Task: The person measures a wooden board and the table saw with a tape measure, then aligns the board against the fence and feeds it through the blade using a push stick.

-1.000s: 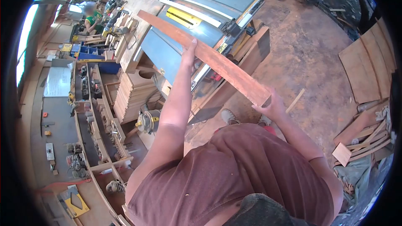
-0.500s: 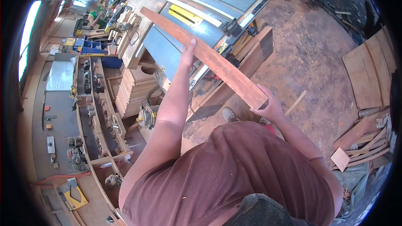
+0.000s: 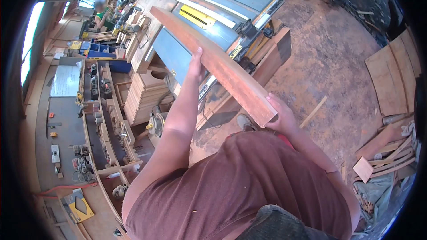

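A long reddish-brown wooden beam [image 3: 222,71] slants across the view, its far end over the table saw [image 3: 213,18] and its near end in front of my body. My left hand [image 3: 196,64] grips the beam's left side near the middle, thumb up along the edge. Around the near end on the right, my right hand [image 3: 281,114] is closed, its fingers partly hidden by the wood. Two faces of the beam show. The saw has a blue-grey top and a yellow insert [image 3: 197,16].
Shelves with tools [image 3: 100,120] run down the left, beside stacked wooden pieces [image 3: 141,98]. A thick beam [image 3: 280,51] lies below the saw. Wood offcuts [image 3: 387,155] are piled at the right. A thin strip [image 3: 313,112] lies on the floor. Another person [image 3: 101,15] is far back left.
The beam has rolled in my hands, so that a second long face shows. Its near end has shifted slightly left and down toward my body; my left hand has moved a little lower.
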Motion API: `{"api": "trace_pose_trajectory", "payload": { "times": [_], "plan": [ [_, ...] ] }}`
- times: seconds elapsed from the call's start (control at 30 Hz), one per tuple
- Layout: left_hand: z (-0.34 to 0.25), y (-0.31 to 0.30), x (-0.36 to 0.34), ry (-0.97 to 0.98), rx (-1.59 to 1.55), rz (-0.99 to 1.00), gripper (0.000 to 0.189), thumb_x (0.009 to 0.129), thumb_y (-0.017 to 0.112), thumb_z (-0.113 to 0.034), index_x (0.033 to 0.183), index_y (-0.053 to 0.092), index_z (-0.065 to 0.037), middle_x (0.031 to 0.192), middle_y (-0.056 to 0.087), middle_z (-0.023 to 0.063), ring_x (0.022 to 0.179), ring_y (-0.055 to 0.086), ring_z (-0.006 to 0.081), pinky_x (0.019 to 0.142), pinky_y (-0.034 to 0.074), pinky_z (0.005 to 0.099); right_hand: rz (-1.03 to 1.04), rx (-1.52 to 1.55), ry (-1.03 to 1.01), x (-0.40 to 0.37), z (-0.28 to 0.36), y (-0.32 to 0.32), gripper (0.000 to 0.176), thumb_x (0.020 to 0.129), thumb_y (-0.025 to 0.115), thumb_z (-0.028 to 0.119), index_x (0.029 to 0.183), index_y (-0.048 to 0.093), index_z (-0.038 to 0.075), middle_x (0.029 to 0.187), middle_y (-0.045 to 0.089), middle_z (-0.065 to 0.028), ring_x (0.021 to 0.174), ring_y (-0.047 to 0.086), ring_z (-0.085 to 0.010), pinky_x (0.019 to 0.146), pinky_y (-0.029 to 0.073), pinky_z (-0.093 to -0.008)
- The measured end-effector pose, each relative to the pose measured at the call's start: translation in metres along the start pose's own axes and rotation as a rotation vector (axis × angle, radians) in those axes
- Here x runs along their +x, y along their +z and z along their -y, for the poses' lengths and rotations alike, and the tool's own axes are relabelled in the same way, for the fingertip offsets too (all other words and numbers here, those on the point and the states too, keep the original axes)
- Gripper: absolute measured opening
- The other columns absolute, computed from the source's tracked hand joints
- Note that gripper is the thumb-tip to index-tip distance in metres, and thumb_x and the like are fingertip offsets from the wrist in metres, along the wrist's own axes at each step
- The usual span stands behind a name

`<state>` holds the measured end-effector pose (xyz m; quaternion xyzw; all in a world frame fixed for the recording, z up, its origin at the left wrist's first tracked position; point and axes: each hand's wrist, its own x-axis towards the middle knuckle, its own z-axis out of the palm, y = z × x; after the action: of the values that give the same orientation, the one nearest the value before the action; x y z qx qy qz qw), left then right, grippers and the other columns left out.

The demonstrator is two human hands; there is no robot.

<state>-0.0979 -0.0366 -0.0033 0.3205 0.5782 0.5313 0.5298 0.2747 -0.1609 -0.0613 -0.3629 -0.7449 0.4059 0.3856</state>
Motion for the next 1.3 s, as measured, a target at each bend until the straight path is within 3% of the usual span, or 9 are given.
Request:
{"api": "trace_pose_trajectory", "payload": {
  "times": [0.1, 0.2, 0.5, 0.63, 0.73, 1.03, 1.3],
  "plan": [
    [0.003, -0.007, -0.001, -0.029, -0.104, -0.002, 0.056, 0.098, 0.052, -0.038, 0.142, 0.033, -0.008, 0.14, 0.048, 0.0128, 0.129, 0.048, 0.029, 0.108, 0.039, 0.0467, 0.003, -0.049, -0.014, 0.0, 0.003, 0.001, 0.085, 0.056, 0.088, 0.02, 0.132, 0.051, 0.006, 0.139, 0.05, -0.018, 0.124, 0.053, -0.0349, 0.103, 0.046, -0.0407],
    [0.005, -0.009, -0.003, -0.006, -0.156, 0.067, 0.057, 0.098, 0.052, -0.039, 0.143, 0.033, -0.008, 0.139, 0.048, 0.0127, 0.128, 0.048, 0.0294, 0.108, 0.039, 0.0478, -0.01, -0.073, -0.03, 0.001, 0.002, 0.003, 0.084, 0.056, 0.088, 0.019, 0.131, 0.052, 0.006, 0.139, 0.05, -0.0187, 0.124, 0.054, -0.0354, 0.102, 0.047, -0.0411],
    [0.019, -0.03, -0.018, -0.099, -0.348, 0.02, 0.067, 0.096, 0.054, -0.046, 0.147, 0.029, -0.008, 0.142, 0.045, 0.014, 0.131, 0.045, 0.0313, 0.109, 0.037, 0.0511, -0.049, -0.207, -0.205, 0.003, 0.011, 0.009, 0.077, 0.057, 0.085, 0.02, 0.128, 0.056, 0.012, 0.136, 0.052, -0.0196, 0.123, 0.054, -0.0372, 0.1, 0.048, -0.0449],
    [0.02, -0.029, -0.026, -0.047, -0.363, 0.018, 0.065, 0.097, 0.053, -0.045, 0.145, 0.031, -0.008, 0.142, 0.046, 0.0138, 0.13, 0.045, 0.0306, 0.11, 0.037, 0.05, -0.025, -0.257, -0.226, 0.004, 0.017, 0.009, 0.075, 0.056, 0.086, 0.02, 0.126, 0.058, 0.012, 0.135, 0.052, -0.0209, 0.123, 0.054, -0.0382, 0.1, 0.048, -0.0449],
    [0.028, -0.032, -0.025, -0.006, -0.301, -0.054, 0.07, 0.096, 0.049, -0.054, 0.145, 0.035, -0.006, 0.142, 0.047, 0.0146, 0.13, 0.047, 0.0305, 0.11, 0.036, 0.0495, -0.007, -0.269, -0.233, 0.004, 0.019, 0.008, 0.075, 0.056, 0.086, 0.02, 0.125, 0.058, 0.012, 0.134, 0.052, -0.0214, 0.123, 0.054, -0.0386, 0.1, 0.048, -0.0452],
    [0.02, -0.021, -0.033, 0.03, -0.314, -0.068, 0.063, 0.1, 0.046, -0.047, 0.146, 0.032, -0.007, 0.142, 0.046, 0.0144, 0.13, 0.046, 0.0296, 0.109, 0.037, 0.0484, -0.012, -0.255, -0.21, 0.003, 0.019, 0.011, 0.078, 0.054, 0.087, 0.016, 0.126, 0.057, 0.009, 0.135, 0.051, -0.0209, 0.125, 0.052, -0.0386, 0.102, 0.047, -0.0455],
    [0.007, -0.003, -0.034, 0.037, -0.248, -0.118, 0.055, 0.102, 0.044, -0.043, 0.141, 0.036, -0.005, 0.137, 0.05, 0.0146, 0.123, 0.052, 0.0288, 0.104, 0.045, 0.0454, -0.02, -0.222, -0.166, 0.002, 0.015, 0.011, 0.082, 0.054, 0.088, 0.017, 0.128, 0.055, 0.007, 0.136, 0.051, -0.02, 0.126, 0.052, -0.0372, 0.104, 0.046, -0.0449]
  ]
}}
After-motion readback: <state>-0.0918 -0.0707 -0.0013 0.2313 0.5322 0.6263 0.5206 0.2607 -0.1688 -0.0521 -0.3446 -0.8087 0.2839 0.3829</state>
